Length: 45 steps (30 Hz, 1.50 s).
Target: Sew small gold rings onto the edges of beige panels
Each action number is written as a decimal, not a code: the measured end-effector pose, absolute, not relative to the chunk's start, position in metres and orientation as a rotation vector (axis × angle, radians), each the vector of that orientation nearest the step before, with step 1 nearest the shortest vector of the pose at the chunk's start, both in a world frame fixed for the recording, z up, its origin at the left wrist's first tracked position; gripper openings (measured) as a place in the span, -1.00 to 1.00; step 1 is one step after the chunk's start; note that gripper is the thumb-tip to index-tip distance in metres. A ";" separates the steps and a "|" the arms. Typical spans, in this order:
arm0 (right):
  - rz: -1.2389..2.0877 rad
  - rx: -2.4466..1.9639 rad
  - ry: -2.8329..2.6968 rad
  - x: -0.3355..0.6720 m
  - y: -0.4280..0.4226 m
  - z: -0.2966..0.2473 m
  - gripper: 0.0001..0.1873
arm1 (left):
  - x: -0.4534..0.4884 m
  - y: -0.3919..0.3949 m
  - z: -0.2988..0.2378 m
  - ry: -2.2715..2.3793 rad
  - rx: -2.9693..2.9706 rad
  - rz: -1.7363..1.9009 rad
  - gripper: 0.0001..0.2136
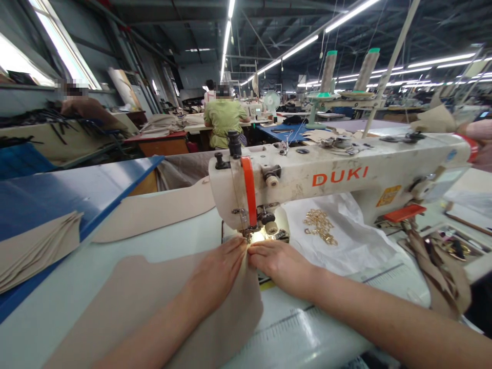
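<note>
Both my hands are at the needle area of a white sewing machine [292, 179] marked DUKI. A large beige fabric piece [154, 297] lies on the table and runs up under the machine's lit head. My left hand [221, 266] presses on this piece, its fingers together and pointing at the presser foot. Close beside it, my right hand [274, 259] has its fingers closed at the fabric's right edge, by the needle. The fingertips of both hands nearly meet, and the spot between them is partly hidden.
Gold metal clasps [319, 225] lie in a heap on a white sheet [357, 241] under the machine arm. Another beige piece [161, 212] is behind my left hand. Stacked beige pieces [42, 251] rest on a blue table [107, 184]. Beige straps [438, 277] hang at right.
</note>
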State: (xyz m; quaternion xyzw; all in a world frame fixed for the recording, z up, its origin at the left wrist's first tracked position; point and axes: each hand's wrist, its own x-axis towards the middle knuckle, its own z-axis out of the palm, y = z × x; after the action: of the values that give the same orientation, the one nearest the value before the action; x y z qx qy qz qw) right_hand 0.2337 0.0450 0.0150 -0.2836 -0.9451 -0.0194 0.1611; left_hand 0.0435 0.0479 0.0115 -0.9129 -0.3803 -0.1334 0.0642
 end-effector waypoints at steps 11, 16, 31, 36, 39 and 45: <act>-0.042 -0.833 -2.733 0.233 0.045 0.019 -0.90 | 0.042 0.051 0.009 -1.122 -2.735 -0.400 -0.67; -0.027 -0.828 -2.720 0.233 0.045 0.017 -0.91 | 0.042 0.051 0.008 -1.130 -2.728 -0.415 -0.69; -0.033 -0.767 -2.689 0.235 0.042 0.013 -0.91 | 0.041 0.044 0.008 -1.181 -2.733 -0.509 -0.68; -0.048 -0.566 -2.676 0.230 0.021 0.008 -0.87 | 0.027 0.004 0.009 -1.228 -2.716 -0.559 -0.68; -0.096 -0.497 -2.661 0.226 0.014 0.007 -0.87 | 0.025 -0.012 0.011 -1.399 -2.714 -0.701 -0.71; -0.147 -0.471 -2.633 0.223 0.013 0.008 -0.86 | 0.042 0.004 0.025 -1.783 -2.653 -0.880 -0.85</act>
State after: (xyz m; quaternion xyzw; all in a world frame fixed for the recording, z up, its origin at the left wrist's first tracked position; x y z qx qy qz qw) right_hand 0.2232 0.0132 0.0075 -0.1713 -0.9567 -0.0533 0.2292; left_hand 0.0420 0.0036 0.0253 -0.7971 -0.5359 -0.2645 -0.0868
